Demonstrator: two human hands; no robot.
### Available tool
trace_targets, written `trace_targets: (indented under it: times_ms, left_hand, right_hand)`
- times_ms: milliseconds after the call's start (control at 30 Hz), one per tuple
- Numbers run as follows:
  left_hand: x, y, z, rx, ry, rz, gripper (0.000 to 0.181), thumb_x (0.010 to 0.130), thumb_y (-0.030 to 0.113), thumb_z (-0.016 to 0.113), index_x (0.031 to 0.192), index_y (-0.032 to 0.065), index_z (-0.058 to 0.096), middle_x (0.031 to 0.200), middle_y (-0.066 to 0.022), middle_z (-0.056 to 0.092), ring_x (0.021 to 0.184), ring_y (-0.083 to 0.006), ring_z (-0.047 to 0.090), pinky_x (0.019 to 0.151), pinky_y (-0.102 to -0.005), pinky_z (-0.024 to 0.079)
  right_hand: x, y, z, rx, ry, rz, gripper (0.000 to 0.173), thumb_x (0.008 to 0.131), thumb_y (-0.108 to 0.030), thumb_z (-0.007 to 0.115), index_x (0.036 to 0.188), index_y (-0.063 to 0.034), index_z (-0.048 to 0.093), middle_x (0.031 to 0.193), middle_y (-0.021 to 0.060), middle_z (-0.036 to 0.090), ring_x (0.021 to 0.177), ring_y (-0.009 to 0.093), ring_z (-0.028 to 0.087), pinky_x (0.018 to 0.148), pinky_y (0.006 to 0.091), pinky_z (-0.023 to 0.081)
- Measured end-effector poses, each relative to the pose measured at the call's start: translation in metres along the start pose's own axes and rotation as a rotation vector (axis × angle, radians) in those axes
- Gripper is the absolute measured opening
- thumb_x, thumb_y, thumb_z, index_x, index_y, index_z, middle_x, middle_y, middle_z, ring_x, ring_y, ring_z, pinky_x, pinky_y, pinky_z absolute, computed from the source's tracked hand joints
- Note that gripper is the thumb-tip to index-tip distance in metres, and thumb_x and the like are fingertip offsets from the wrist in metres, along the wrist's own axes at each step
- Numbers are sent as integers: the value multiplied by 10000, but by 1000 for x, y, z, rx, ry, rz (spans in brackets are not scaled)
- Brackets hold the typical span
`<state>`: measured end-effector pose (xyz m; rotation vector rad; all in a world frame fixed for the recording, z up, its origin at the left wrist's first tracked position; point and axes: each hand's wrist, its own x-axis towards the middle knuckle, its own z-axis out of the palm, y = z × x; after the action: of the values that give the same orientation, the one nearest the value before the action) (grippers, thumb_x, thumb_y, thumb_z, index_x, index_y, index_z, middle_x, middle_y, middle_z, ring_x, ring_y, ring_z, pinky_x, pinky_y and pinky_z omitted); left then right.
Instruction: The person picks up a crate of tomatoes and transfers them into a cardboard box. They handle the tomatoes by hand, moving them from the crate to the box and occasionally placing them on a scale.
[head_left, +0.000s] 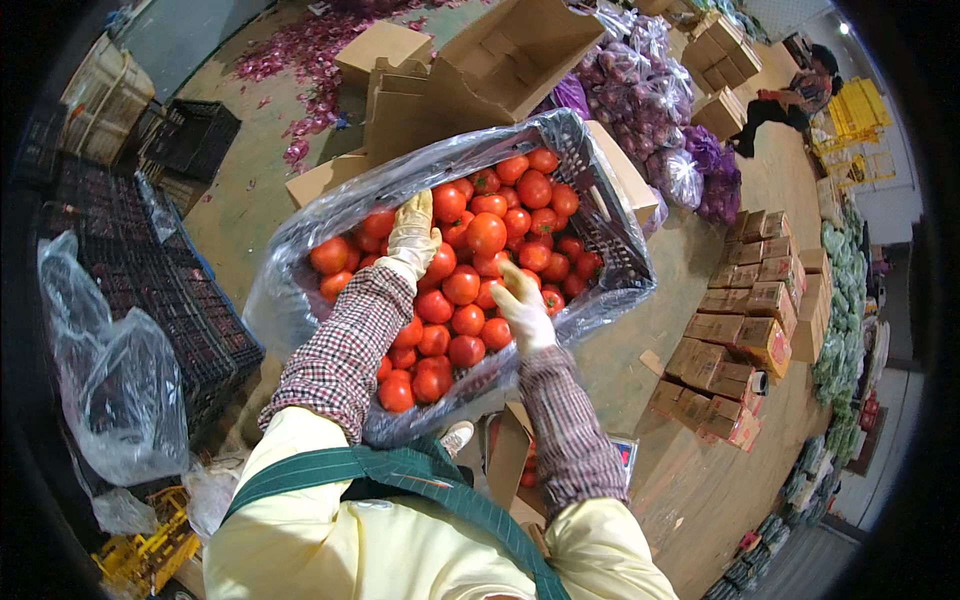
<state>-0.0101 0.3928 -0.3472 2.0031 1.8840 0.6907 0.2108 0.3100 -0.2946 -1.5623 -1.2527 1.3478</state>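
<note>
A plastic crate lined with a clear plastic bag is in front of me, holding many red tomatoes. My left hand, in a pale glove, reaches in among the tomatoes at the left-centre of the crate. Its fingertips touch fruit, but its palm side is hidden, so a grip cannot be made out. Right of centre, my right hand, also gloved, is over the tomatoes near the crate's near side. Its thumb and fingers are apart, with no tomato clearly held. Checked sleeves cover both forearms.
Cardboard boxes are behind the crate, beside bags of purple onions. Stacked black crates are at left, under loose plastic film. Stacked cartons stand at right. A person is at far right.
</note>
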Motion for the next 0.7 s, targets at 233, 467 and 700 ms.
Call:
trace_targets:
  times_ms: [233, 467, 700]
  left_hand:
    - [55, 5, -18, 273, -403, 52, 929, 691, 253, 726, 1448, 303, 190, 1413, -221, 241, 1179, -454, 410, 970, -486, 382]
    - [56, -14, 0, 240, -392, 153, 992, 646, 257, 763, 1452, 230, 185, 1399, -280, 233, 1259, -472, 315, 1043, -472, 311]
    - [63, -6, -10, 116, -425, 156, 927, 667, 240, 767, 1437, 200, 252, 1440, -206, 250, 1341, -391, 228, 1120, -421, 187]
  right_hand:
    - [101, -33, 68, -842, -98, 107, 804, 684, -199, 719, 1369, -346, 326, 1463, 215, 165, 1272, 476, 285, 1009, 541, 356]
    - [123, -30, 49, -648, -102, 187, 695, 611, -133, 730, 1245, -274, 483, 1340, 203, 351, 1172, 397, 418, 961, 459, 419]
    - [20, -31, -2, 1170, -197, 303, 452, 854, -191, 576, 1269, -60, 452, 1257, 105, 501, 1146, 227, 514, 958, 358, 449]
